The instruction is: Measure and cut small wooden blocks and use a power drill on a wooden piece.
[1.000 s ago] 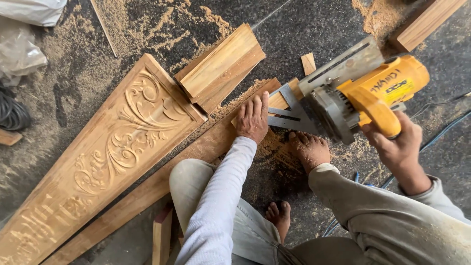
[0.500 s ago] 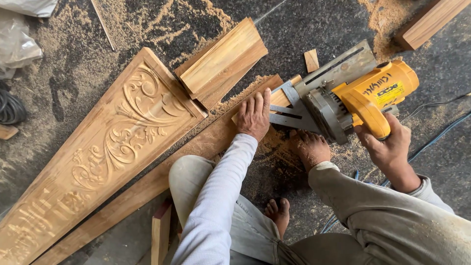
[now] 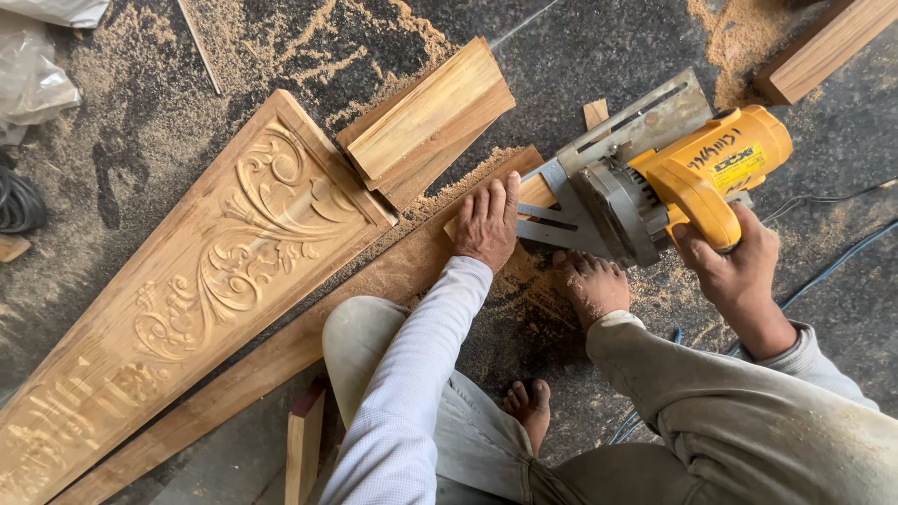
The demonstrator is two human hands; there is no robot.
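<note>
Sawdust (image 3: 281, 37) lies all over the dark floor (image 3: 599, 56). The person's left hand (image 3: 488, 224) rests flat and open on a long wooden plank (image 3: 393, 276), pressing it down. The right hand (image 3: 734, 266) has its grip closed tight around the handle of a yellow power saw (image 3: 673, 182), which sits on the right end of the plank. A bare foot (image 3: 594, 285) stands near the saw. A carved wooden panel (image 3: 206, 281) lies to the left, touching the plank. Two short wood blocks (image 3: 426, 122) sit at its far end.
</note>
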